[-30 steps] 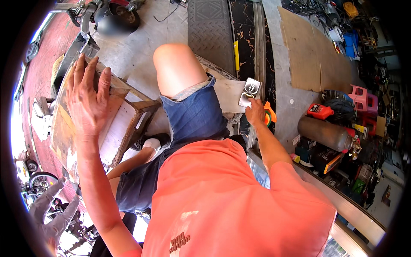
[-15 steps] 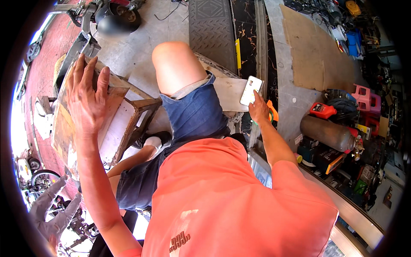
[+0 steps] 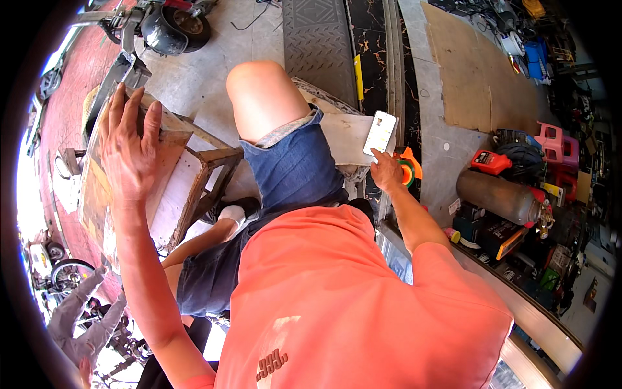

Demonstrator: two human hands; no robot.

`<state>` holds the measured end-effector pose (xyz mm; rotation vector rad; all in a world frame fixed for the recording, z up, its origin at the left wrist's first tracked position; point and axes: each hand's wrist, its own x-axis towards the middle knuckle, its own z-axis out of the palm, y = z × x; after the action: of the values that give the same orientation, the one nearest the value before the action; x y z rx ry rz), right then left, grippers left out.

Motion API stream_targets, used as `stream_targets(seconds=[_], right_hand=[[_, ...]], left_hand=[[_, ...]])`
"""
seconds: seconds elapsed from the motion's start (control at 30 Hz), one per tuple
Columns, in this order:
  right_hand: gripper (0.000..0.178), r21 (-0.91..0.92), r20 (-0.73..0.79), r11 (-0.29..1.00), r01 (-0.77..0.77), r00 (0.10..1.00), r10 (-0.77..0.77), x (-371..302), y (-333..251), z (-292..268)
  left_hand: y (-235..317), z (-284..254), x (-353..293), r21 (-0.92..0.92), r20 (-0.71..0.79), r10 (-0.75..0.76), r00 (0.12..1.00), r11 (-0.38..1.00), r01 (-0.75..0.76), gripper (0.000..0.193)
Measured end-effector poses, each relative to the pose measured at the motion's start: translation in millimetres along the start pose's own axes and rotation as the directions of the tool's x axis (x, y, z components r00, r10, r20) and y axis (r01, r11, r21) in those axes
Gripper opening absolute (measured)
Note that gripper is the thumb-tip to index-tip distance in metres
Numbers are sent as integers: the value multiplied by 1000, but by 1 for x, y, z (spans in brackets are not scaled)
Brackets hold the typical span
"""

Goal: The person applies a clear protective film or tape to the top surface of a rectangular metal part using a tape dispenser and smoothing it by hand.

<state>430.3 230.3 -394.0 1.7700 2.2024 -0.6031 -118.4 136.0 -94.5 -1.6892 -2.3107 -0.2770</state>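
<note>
My left hand [image 3: 133,142] lies on top of a worn wooden box-like stand [image 3: 172,155], palm down with the fingers spread and nothing held. A white smartphone [image 3: 381,133] with a lit screen lies on a pale board [image 3: 346,133] to the right of my bare knee. At the phone's lower end is my right hand [image 3: 387,172], its index finger stretched onto the lower edge of the screen. The other fingers of that hand are bent and partly hidden. Close beside it sits an orange and green ring-shaped roll [image 3: 409,170].
A metal door track [image 3: 394,71] runs beside a ribbed ramp [image 3: 317,39]. Cardboard [image 3: 476,71] covers floor at the right. Nearby are a gas cylinder [image 3: 495,194], a red bottle [image 3: 490,162] and pink stools [image 3: 551,144]. A scooter wheel [image 3: 188,26] stands far left; another person [image 3: 78,318] is lower left.
My right hand has drawn back slightly from the middle of the phone screen to its lower end, uncovering more of the screen and the roll. My left hand stays on the wooden stand.
</note>
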Motion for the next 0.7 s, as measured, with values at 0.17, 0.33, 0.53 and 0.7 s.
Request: stream_targets(seconds=[0.17,0.33,0.53,0.7], right_hand=[[50,21,-42,1000,20,999,-19,-2,-9,0],[48,30,-59,999,20,998,-18,2,-14,0],[39,177,-29,981,76,997,-72,-4,-18,7],[31,274,-48,959,65,997,-54,3,-17,35]], left_hand=[[-2,1,0,11,7,-4,1000,1000,4,58],[1,0,0,5,13,-12,1000,1000,12,58],[0,1,1,15,12,-2,1000,1000,2,59],[3,-6,-6,-118,-3,-52,999,992,51,58]])
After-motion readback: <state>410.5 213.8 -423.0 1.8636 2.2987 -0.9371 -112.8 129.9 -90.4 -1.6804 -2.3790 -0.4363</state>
